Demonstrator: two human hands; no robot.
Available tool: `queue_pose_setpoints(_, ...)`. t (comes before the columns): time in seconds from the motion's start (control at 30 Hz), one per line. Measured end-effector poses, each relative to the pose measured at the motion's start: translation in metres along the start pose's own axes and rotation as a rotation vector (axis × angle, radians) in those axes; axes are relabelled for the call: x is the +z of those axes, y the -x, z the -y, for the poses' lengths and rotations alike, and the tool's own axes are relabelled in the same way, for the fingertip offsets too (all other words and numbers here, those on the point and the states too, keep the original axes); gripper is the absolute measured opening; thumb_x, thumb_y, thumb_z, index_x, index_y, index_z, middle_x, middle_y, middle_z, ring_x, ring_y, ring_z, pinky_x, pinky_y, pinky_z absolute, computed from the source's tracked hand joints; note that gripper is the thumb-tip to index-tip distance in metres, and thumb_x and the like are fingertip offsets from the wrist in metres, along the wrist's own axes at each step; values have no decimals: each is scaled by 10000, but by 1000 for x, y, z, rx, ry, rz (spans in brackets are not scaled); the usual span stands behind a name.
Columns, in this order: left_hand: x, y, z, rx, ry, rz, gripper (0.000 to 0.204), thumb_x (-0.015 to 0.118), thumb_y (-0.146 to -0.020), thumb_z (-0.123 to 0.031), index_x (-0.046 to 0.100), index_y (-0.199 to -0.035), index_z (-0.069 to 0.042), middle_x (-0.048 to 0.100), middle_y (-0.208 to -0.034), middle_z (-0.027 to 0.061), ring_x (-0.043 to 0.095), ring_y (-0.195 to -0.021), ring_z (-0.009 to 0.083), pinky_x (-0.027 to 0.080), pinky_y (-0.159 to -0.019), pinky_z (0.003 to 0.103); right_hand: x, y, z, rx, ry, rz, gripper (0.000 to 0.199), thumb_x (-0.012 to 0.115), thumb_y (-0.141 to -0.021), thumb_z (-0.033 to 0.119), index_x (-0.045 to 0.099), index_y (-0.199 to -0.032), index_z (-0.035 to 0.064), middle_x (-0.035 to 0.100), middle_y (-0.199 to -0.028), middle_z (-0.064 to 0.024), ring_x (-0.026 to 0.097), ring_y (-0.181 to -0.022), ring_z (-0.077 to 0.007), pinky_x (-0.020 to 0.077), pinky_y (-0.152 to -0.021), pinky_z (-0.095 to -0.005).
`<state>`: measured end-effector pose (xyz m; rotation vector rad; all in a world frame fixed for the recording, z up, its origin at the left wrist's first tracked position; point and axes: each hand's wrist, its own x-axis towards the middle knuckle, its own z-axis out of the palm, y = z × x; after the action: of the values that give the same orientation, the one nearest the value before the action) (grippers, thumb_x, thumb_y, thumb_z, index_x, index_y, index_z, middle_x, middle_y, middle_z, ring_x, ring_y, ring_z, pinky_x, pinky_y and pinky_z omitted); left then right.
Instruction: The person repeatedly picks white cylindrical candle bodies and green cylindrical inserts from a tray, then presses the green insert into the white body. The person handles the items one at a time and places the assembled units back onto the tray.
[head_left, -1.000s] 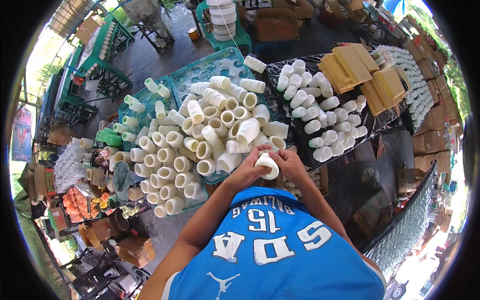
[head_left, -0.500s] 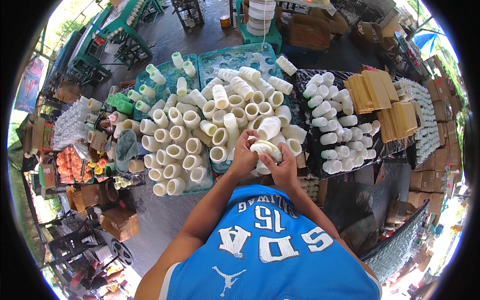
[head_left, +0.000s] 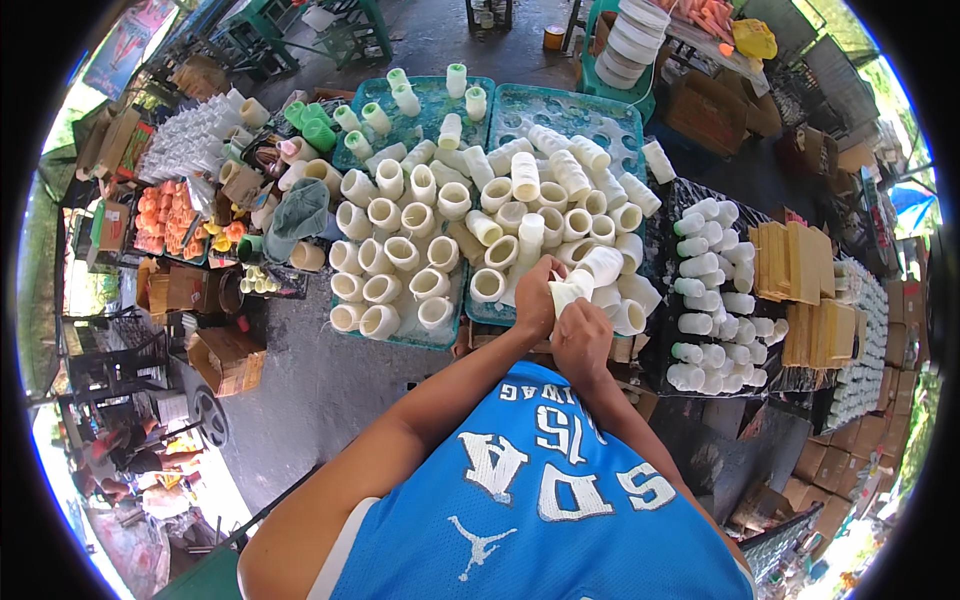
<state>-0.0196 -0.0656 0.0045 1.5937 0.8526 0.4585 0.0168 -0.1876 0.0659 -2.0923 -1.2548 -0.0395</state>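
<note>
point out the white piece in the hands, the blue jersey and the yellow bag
white piece (head_left: 566,291), head view, middle of its exposed surface
blue jersey (head_left: 530,530), head view, plain fabric
yellow bag (head_left: 754,39), head view, middle of its visible side

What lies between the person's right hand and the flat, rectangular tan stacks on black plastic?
In the head view, hollow white tubes lie nearest the right hand, then rounded white cylinders before the tan stacks.

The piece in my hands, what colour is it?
Creamy white; the piece shows best in the head view.
</note>
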Motion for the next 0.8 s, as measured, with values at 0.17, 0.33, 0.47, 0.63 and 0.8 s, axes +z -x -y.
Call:
queue_pose_setpoints(0.17, -26, 3, -6, 61, -251, 1, 258, 791, -858, -203, 677, -1037, -57, 711, -847, 133, 694, -795, 305, 520, -703, 424, 19, -19, -10, 194, 28, -1, 208, 702, -807, -7, 586, -967, 57, 627, -916, -173, 648, -835, -419, 510, -758, -492)
queue_pose_setpoints(0.33, -28, -2, 6, 136, -187, 142, 348, 811, -887, -187, 647, -1133, -4, 722, -1053, 189, 733, -915, 330, 574, -802, 439, 35, -40, -50, 309, -232, 35, 362, 637, -828, -31, 629, -1188, 6, 720, -1087, -201, 718, -970, -404, 564, -885, -466)
queue_pose_setpoints(0.47, -45, 2, -1, 15, 44, 372, 438, 770, -964, -202, 625, -1312, 20, 703, -1277, 160, 727, -1017, 240, 581, -904, 390, 34, -57, -76, 414, -257, 33, 311, 591, -833, -39, 698, -1125, -24, 761, -1025, -249, 739, -996, -417, 566, -910, -463)
queue_pose_setpoints(0.63, -82, -18, -9, -76, 1, 402, 413, 718, -1018, -237, 648, -1354, -8, 740, -1240, 109, 701, -1032, 198, 565, -937, 353, 34, -80, -83, 302, -106, 6, 376, 594, -847, -45, 701, -1201, 23, 732, -1223, -204, 696, -1143, -403, 547, -993, -487)
queue_pose_setpoints(0.8, -117, -41, 3, -100, -38, 298, 350, 678, -1051, -207, 658, -1331, 2, 748, -1201, 105, 702, -1029, 198, 560, -937, 344, 60, -63, -78, 148, 198, 359, 379, 706, -876, 100, 693, -1255, 97, 667, -1360, -160, 645, -1244, -382, 535, -1042, -493)
